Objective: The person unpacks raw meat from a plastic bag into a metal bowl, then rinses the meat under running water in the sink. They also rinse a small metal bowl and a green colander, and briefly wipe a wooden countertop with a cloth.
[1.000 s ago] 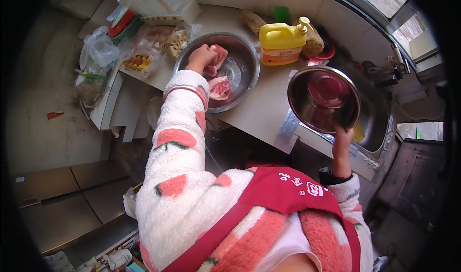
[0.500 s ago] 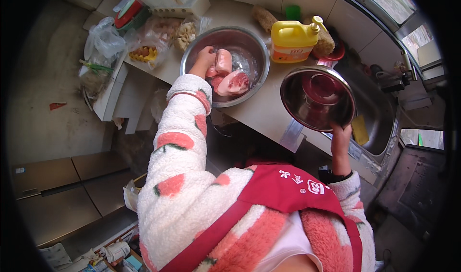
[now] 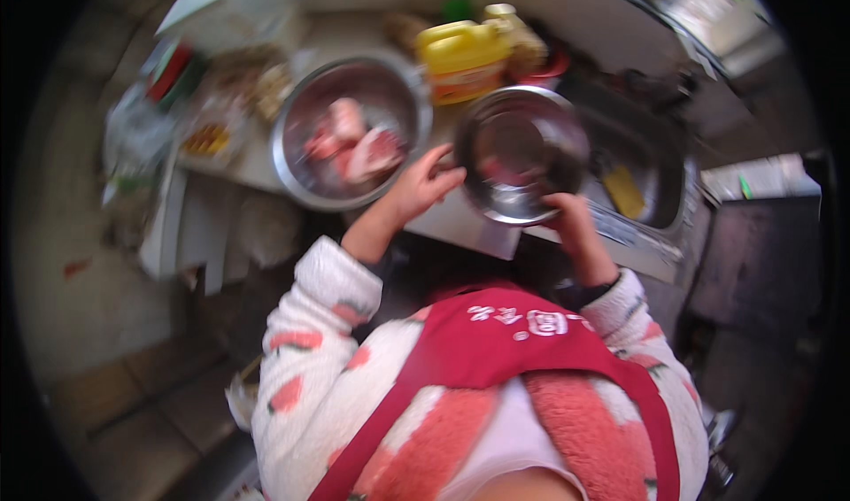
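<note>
My right hand [image 3: 570,219] grips the lower right edge of a smaller steel bowl [image 3: 485,147], tilted at the counter's front beside the sink. My left hand [image 3: 423,184], empty, has thumb and fingers apart near that bowl's left rim; whether it touches the rim is unclear in the blur. To the left, a wide steel basin [image 3: 288,151] stands on the counter with several pieces of raw pink meat [image 3: 372,156] inside.
Behind stands a yellow jug [image 3: 460,63] beside brown bundles and a red dish. A metal sink [image 3: 660,182] with a yellow cloth [image 3: 624,191] is at right. Plastic bags of food [image 3: 212,125] and a white box [image 3: 217,14] crowd the left. A dark appliance [image 3: 757,271] is far right.
My left hand has left the meat in the basin and moved right to the smaller bowl. That bowl has moved left in view. The view has shifted and blurred.
</note>
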Demonstrator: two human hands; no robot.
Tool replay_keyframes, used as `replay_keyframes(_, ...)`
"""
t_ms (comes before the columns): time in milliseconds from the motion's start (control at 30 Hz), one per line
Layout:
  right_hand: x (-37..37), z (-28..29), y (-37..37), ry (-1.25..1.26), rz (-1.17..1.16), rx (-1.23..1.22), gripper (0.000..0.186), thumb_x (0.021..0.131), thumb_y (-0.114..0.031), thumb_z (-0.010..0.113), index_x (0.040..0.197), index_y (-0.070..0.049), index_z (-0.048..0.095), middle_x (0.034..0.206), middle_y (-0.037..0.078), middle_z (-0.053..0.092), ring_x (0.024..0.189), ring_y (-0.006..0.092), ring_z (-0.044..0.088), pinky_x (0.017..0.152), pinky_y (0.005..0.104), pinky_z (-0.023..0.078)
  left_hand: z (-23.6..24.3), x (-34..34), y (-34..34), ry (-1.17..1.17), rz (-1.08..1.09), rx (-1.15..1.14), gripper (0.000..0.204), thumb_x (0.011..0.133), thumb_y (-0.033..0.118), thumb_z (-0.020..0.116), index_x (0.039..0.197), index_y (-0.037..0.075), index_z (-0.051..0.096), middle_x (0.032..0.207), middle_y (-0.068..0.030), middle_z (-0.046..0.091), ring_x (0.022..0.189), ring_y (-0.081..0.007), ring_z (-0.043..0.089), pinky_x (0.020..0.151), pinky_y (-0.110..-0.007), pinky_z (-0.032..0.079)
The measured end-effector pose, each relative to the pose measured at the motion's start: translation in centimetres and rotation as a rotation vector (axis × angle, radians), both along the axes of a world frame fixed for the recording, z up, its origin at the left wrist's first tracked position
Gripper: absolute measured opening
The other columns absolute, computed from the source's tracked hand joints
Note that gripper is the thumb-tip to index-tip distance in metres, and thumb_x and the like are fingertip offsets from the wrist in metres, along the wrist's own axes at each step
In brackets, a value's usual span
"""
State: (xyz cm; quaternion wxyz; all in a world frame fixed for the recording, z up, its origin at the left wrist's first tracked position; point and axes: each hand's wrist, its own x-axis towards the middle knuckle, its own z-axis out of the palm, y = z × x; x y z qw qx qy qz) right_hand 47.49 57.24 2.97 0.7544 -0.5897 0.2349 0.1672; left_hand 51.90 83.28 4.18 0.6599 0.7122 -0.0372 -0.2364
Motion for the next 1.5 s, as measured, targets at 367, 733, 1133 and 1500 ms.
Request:
replay_keyframes(367, 2.0, -0.2, -10.2, 0.089, 0.282, 0.276, 0.042, 0.078, -0.028, 0.05, 0.103, 0.005, 0.05, 0.089, 0.016, 0.058, 0.072, 0.0274, 0.06, 0.065, 0.0363, 0.052, -2.3, -1.1, -12.0, 0.45, 0.17, -0.458, 0.036, 0.075, 0.015, 0.053, 0.107, 0.0, 0.05, 0.097, -0.0115, 0.058, 0.086, -0.0224, 0.058, 0.076, -0.038, 0.047)
replay_keyframes(733, 14.2, -6.7, -37.2, -0.029, -0.343, -0.143, 0.055, 0.078, -0.042, 0.054, 0.114, -0.002, 0.038, 0.106, 0.018, 0.045, 0.08, 0.0286, 0.056, 0.061, 0.0384, 0.049, -4.4, 2.8, -25.2, 0.647, 0.315, -0.36, 0.028, 0.075, 0.016, 0.045, 0.092, -0.004, 0.052, 0.083, -0.0152, 0.059, 0.074, -0.0289, 0.06, 0.066, -0.044, 0.05)
replay_keyframes(1133, 26.5, -10.3, -45.8, -0.379, -0.326, -0.245, 0.036, 0.086, -0.024, 0.047, 0.114, -0.003, 0.039, 0.086, 0.012, 0.059, 0.069, 0.0201, 0.06, 0.058, 0.0276, 0.048, -2.4, 8.6, -32.8, 0.393, 0.614, -0.322, 0.05, 0.065, 0.003, 0.051, 0.11, 0.004, 0.029, 0.087, -0.0185, 0.052, 0.055, -0.0292, 0.06, 0.043, -0.041, 0.052)
replay_keyframes(1500, 26.6, -6.6, -43.6, -0.213, -0.296, -0.4, 0.037, 0.085, -0.035, 0.042, 0.104, -0.004, 0.045, 0.079, 0.013, 0.059, 0.062, 0.0226, 0.061, 0.048, 0.0303, 0.048, -7.6, 11.2, -33.6, 0.003, 0.796, 0.015, 0.042, 0.062, -0.001, 0.055, 0.101, -0.002, 0.036, 0.086, -0.0186, 0.052, 0.068, -0.03, 0.058, 0.039, -0.038, 0.049)
